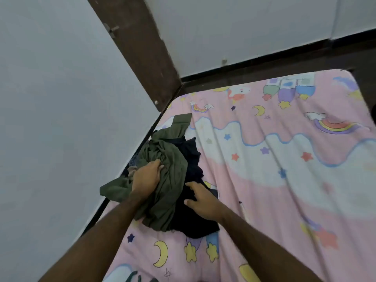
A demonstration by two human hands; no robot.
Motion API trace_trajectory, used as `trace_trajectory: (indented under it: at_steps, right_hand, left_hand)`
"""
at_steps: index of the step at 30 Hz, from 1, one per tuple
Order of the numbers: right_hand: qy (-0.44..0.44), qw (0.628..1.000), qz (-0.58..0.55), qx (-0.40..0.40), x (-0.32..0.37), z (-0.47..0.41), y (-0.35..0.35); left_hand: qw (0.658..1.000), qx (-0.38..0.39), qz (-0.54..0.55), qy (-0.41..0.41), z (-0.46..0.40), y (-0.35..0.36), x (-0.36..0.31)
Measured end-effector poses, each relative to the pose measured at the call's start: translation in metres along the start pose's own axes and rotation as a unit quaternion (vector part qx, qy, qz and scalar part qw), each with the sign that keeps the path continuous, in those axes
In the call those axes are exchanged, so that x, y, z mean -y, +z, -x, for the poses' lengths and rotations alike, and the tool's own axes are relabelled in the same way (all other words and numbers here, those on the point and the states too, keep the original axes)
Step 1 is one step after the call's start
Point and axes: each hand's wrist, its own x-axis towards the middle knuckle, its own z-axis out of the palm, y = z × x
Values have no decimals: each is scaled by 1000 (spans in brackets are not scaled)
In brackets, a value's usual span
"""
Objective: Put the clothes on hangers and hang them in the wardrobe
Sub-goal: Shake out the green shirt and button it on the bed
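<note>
- so the step in hand looks like the very start: picking one garment out of the pile before any hanger comes into it; no hanger and no wardrobe interior shows in this view.
- the left hand lies on the olive green garment, its fingers curled into the bunched cloth, so its grip is closed on that fabric.
- the right hand rests on the dark navy garment with fingers fairly straight and spread, a wide flat grip that presses rather than pinches.
- both clothes sit in one heap near the left edge of the bed, close to the white wall, the green piece lying over the navy one.
- next move, as i judge it: lift the green piece free while the other hand keeps the navy one down, then find its collar or shoulders.
- the green cloth looks thin, soft and deeply creased, with a flat strap-like end pointing away; the navy one is matte and shapeless.
- the bed sheet is pink and smooth with gentle wrinkles, printed with moons, stars and rainbows; a dark brown wooden frame runs up the wall.
</note>
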Motion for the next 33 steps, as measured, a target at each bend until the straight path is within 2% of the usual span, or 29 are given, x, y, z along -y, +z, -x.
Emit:
trace_trajectory:
  at_steps: [3, 5, 8, 11, 13, 16, 18, 21, 22, 24, 26, 27, 28, 30, 32, 33]
  right_hand:
    - [20, 999, 24, -37, 9, 35, 27]
    - [31, 995, 34, -85, 26, 61, 36]
    - [7, 989, 27, -146, 83, 96, 43]
    - [-62, 980, -27, -189, 158, 118, 52]
    - [-74, 965, -86, -236, 208, 122, 60]
    - [-84, 937, -202, -274, 265, 121, 65]
    - [-133, 906, -220, -336, 288, 129, 59]
    - [-160, 871, -235, -401, 297, 158, 40]
    - [-169, 863, -254, -402, 300, 168, 30]
    - [-199, 855, -263, -400, 310, 188, 14]
    - [-205, 854, -241, -414, 322, 204, -3]
    - [-195, 853, -246, -416, 325, 212, -10]
    - [-185, 852, -264, -412, 323, 219, -19]
    - [-160, 854, -293, -398, 310, 240, -34]
    - [-112, 873, -279, -383, 285, 264, -43]
    - [-73, 891, -235, -382, 267, 275, -47]
  left_hand:
    - [993, -87, 69, -32, 21, -18, 7]
    - [974, -156, 154, -59, 40, -44, 14]
    - [921, -219, 322, -23, 77, -105, 15]
    - [859, -261, 439, 34, 107, -180, 13]
    - [829, -246, 495, 81, 128, -222, 9]
    - [804, -166, 536, 196, 165, -258, -8]
    - [792, -142, 528, 271, 186, -270, -19]
    - [730, -99, 566, 370, 211, -284, -22]
    - [722, -101, 558, 396, 216, -287, -21]
    - [747, -185, 485, 414, 216, -281, -18]
    - [782, -285, 422, 360, 205, -269, -15]
    - [793, -294, 427, 319, 196, -262, -13]
    - [804, -270, 447, 284, 190, -258, -13]
    - [824, -138, 489, 252, 180, -250, -16]
    - [851, 6, 434, 295, 177, -235, -24]
    - [858, 49, 381, 340, 175, -223, -31]
